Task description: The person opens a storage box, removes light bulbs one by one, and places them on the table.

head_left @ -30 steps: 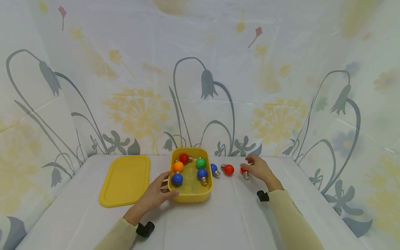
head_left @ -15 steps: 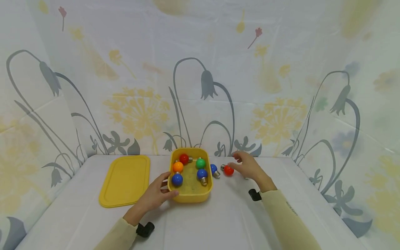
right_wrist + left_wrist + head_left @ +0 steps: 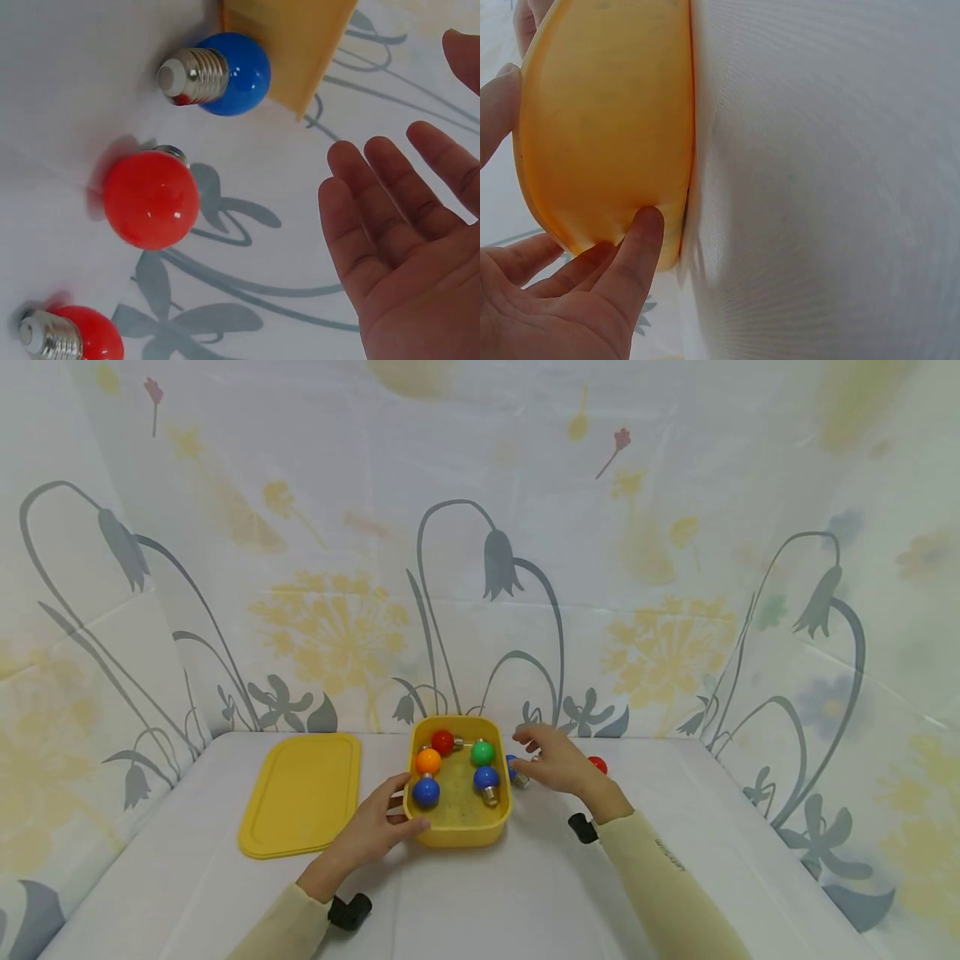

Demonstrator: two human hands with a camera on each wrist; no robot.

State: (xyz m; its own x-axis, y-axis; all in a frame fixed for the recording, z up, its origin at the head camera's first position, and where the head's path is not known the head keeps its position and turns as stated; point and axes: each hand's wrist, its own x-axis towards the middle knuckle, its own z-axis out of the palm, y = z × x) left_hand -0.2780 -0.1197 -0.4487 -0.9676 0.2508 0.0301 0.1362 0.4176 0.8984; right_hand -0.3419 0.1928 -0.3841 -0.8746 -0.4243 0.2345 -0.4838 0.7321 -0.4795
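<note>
A yellow plastic box (image 3: 461, 837) holds several round light bulbs: red (image 3: 442, 742), orange (image 3: 428, 762), green (image 3: 482, 752) and two blue. My left hand (image 3: 375, 827) grips the box's near left corner, thumb along the front rim, fingertips against the wall (image 3: 607, 142). Beside the box's right wall lies a blue bulb (image 3: 244, 73) with a silver screw base. Over it hovers my right hand (image 3: 561, 766), fingers extended and apart, holding nothing. In the right wrist view, two red bulbs lie on the cloth, a nearer one (image 3: 150, 201) and another (image 3: 97, 335) at the bottom left.
A flat yellow lid (image 3: 303, 793) lies on the white cloth (image 3: 480, 910) left of the box. Behind the table hangs a flower-printed curtain (image 3: 480, 635), which also runs along both sides.
My right hand has moved left, from over the rightmost red bulb, across the other red one, to the blue bulb beside the box. My left hand and the box stay put.
</note>
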